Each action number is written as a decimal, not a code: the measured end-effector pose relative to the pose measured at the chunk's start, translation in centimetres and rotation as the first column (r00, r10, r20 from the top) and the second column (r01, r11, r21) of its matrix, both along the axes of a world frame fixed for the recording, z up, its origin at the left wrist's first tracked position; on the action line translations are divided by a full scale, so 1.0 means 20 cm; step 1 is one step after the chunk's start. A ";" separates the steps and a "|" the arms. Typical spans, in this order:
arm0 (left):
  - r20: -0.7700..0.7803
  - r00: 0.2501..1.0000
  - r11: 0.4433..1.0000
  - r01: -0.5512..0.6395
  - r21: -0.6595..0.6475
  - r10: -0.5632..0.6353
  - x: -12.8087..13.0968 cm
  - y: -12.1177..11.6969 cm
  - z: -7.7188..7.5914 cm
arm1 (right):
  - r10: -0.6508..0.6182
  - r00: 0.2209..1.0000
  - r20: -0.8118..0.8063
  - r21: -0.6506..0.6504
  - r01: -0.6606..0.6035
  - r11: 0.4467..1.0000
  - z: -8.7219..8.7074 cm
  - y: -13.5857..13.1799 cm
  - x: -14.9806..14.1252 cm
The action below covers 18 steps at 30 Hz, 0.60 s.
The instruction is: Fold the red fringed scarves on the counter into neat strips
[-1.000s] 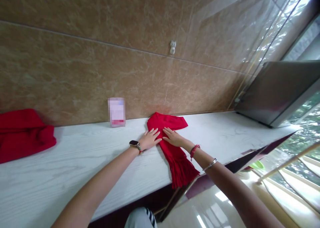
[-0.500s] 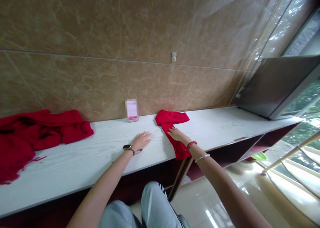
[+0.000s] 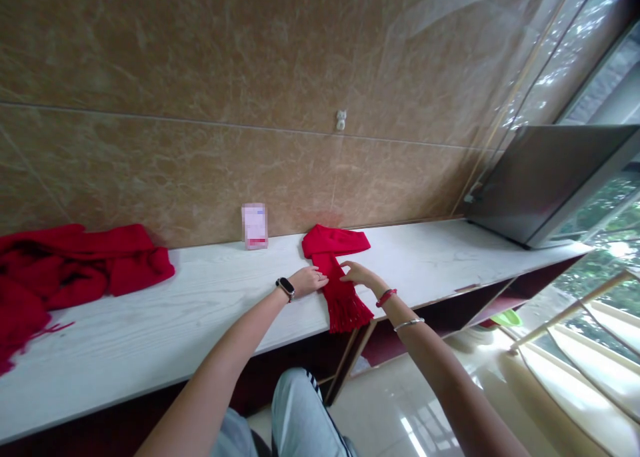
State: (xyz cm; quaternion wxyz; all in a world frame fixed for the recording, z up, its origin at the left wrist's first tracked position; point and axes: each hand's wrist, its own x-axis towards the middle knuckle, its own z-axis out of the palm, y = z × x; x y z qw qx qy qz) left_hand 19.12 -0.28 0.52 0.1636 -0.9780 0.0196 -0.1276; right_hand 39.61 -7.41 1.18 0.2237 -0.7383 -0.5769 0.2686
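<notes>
A folded red scarf (image 3: 334,257) lies on the white counter (image 3: 175,310), its fringed end hanging over the front edge. My left hand (image 3: 309,281) pinches the scarf's left edge, with a watch on that wrist. My right hand (image 3: 359,273) grips the right edge of the same narrow strip, just above the fringe. Bracelets sit on the right wrist.
A heap of red scarves (image 3: 75,267) lies at the counter's left end. A small pink card (image 3: 255,225) leans against the brown tiled wall. A dark open window panel (image 3: 545,180) juts over the counter's right end. Glossy floor and my knee (image 3: 300,410) are below.
My left hand moved from lying flat on the counter back to the scarf. Both hands now grip the strip near its fringe, where before the right hand lay on it alone.
</notes>
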 end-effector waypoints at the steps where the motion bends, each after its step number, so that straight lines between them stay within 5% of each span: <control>1: -0.011 1.000 1.000 0.017 -0.002 -0.017 0.01 0.01 0.00 | 0.013 0.999 0.036 -0.008 -0.013 1.000 -0.01 0.00 0.00; 11: -0.065 0.997 0.999 0.044 -0.027 -0.045 0.00 0.08 0.04 | -0.046 0.925 0.376 0.253 -0.055 0.966 0.02 0.22 0.18; 18: -0.109 0.993 0.995 0.042 -0.085 -0.051 -0.02 0.10 0.04 | 0.088 0.747 0.659 0.065 -0.173 0.983 -0.09 0.33 0.32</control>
